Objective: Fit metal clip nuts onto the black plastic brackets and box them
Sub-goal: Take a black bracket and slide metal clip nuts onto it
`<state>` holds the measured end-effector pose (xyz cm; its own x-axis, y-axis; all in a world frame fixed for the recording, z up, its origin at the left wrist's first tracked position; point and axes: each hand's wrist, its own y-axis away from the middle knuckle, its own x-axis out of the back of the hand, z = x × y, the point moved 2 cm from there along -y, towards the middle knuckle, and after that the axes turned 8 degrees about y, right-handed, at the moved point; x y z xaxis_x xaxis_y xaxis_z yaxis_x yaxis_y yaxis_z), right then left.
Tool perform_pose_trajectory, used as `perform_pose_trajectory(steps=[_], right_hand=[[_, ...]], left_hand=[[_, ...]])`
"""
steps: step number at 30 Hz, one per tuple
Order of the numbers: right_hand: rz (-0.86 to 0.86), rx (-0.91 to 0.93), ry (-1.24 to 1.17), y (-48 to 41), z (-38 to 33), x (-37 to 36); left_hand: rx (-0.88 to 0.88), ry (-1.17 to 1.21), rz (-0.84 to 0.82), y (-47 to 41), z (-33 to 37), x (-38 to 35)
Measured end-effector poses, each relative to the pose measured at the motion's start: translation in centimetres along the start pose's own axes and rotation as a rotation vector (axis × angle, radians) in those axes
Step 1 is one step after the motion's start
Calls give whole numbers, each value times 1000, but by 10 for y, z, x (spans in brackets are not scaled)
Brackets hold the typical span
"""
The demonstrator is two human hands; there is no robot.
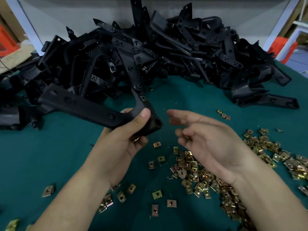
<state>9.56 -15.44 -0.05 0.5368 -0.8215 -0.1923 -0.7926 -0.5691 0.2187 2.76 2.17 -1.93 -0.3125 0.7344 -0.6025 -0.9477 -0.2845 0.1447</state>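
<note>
Head view: part of bracket (80,104) under left hand (123,139); right hand (208,142) blurred.

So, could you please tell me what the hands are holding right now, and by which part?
The left hand grips a black bracket at its bend, thumb on top. The right hand is open, with nothing plainly held.
</note>
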Motion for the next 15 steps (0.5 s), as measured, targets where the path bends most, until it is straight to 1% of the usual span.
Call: perform_pose_trajectory(steps=[4,9,11,15], right_hand=[[38,-52,-96,-1,6,-3],[60,-32,-157,1,5,-5],[85,-40,-133,1,6,-3],[87,-45,15,2,5,-2]], left_hand=[[45,20,-7,-4,-4,3],[101,4,-63,-6,-5,6],[123,8,-88,-4,-4,5],[218,90,-128,-2,-1,3]])
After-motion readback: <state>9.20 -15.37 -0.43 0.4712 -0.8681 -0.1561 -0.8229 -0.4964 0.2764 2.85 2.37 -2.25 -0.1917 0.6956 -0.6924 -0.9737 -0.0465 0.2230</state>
